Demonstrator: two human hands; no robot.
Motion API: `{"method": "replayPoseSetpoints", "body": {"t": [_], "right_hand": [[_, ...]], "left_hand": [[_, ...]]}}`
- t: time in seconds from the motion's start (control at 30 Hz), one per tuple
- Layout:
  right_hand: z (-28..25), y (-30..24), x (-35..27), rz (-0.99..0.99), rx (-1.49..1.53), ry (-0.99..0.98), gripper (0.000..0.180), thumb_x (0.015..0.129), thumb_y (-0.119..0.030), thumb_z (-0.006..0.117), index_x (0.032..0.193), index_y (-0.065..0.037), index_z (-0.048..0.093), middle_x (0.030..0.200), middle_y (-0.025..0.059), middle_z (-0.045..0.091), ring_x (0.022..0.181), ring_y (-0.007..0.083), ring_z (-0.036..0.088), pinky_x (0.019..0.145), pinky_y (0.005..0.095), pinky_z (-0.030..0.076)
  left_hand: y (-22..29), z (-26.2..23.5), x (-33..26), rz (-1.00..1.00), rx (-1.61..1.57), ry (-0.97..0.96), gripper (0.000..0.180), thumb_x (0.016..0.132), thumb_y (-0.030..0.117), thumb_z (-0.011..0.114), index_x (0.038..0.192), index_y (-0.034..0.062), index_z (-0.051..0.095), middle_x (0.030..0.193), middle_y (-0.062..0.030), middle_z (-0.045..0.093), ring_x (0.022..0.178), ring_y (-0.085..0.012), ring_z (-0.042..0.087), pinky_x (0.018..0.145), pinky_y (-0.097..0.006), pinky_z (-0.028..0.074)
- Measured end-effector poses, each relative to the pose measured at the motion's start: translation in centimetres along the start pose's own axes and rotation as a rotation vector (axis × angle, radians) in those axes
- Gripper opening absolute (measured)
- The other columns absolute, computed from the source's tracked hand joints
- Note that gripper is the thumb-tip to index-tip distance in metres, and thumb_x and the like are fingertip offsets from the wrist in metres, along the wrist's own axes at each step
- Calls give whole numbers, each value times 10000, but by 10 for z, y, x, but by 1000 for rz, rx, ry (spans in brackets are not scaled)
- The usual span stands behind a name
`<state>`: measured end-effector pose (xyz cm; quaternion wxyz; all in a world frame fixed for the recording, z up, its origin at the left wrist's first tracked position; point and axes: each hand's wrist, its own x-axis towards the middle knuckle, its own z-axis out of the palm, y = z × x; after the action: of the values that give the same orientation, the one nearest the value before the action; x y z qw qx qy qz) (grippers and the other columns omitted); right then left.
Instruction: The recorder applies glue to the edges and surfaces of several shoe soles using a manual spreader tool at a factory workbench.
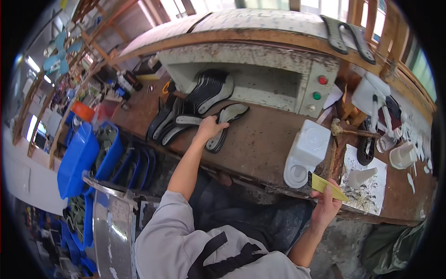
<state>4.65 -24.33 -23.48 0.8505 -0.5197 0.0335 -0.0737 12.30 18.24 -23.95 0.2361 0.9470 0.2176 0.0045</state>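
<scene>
My left hand (210, 130) is closed over a shoe-sole piece with a grey top and black edge, among others on the bench; its fingertips are partly hidden. Just right of that hand lies another curved sole piece (232, 111). More black and grey soles (167, 121) lie to its left. Behind them, a fanned stack of soles (211, 90) sits at the opening of a worn, pale metal box (260, 90). At the bench's front edge, my right hand (326, 204) grips a flat yellow-handled brush (327, 187) with dark bristles pointing left.
A white plastic container (309, 146) stands left of a stained paper sheet (374, 186) bearing a translucent bottle (362, 176). A hammer-like tool (353, 130) lies behind. Red (323, 80) and green (317, 96) buttons mark the box. Blue bins (79, 160) stand left, beside a metal seat-like frame (114, 228).
</scene>
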Motion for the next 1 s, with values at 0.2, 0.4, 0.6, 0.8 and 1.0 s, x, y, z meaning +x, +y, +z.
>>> {"method": "replayPoseSetpoints", "body": {"t": [0.2, 0.4, 0.6, 0.8, 1.0], "right_hand": [[21, 16, -20, 26, -95, -34, 287, 918, -119, 552, 1139, 63, 531, 863, 127, 645, 582, 155, 622, 540, 252, 520], [22, 15, -24, 60, -275, 11, 272, 904, -75, 557, 1134, 69, 542, 922, 162, 647, 648, 178, 651, 596, 266, 546], [21, 20, -8, 45, -423, -16, 263, 892, -106, 595, 1090, 66, 582, 858, 132, 664, 658, 156, 650, 606, 242, 520], [23, 29, -3, 30, -444, -30, 224, 876, -76, 624, 1062, 47, 604, 831, 66, 649, 642, 97, 605, 590, 210, 485], [14, 32, -4, 18, -493, -29, 231, 871, -54, 616, 1075, 53, 593, 848, 88, 653, 647, 111, 616, 600, 213, 491]], "left_hand": [[-16, 21, -29, 57, 115, 187, 574, 704, 381, 745, 1005, -74, 566, 1053, -215, 584, 1013, -353, 576, 834, -398, 480], [7, 39, -42, 209, 421, 377, 451, 713, 340, 736, 932, -15, 564, 939, -154, 584, 882, -304, 610, 742, -381, 505], [-9, 24, -33, 184, 392, 354, 462, 729, 337, 725, 945, -25, 536, 922, -175, 577, 836, -327, 623, 694, -423, 517], [-21, 14, -22, 146, 271, 291, 516, 714, 337, 712, 984, -68, 542, 986, -244, 591, 845, -413, 617, 734, -450, 508], [-30, 12, -17, 11, -13, 187, 616, 665, 378, 713, 1044, -78, 547, 1042, -282, 602, 1007, -398, 581, 864, -426, 458]]}}
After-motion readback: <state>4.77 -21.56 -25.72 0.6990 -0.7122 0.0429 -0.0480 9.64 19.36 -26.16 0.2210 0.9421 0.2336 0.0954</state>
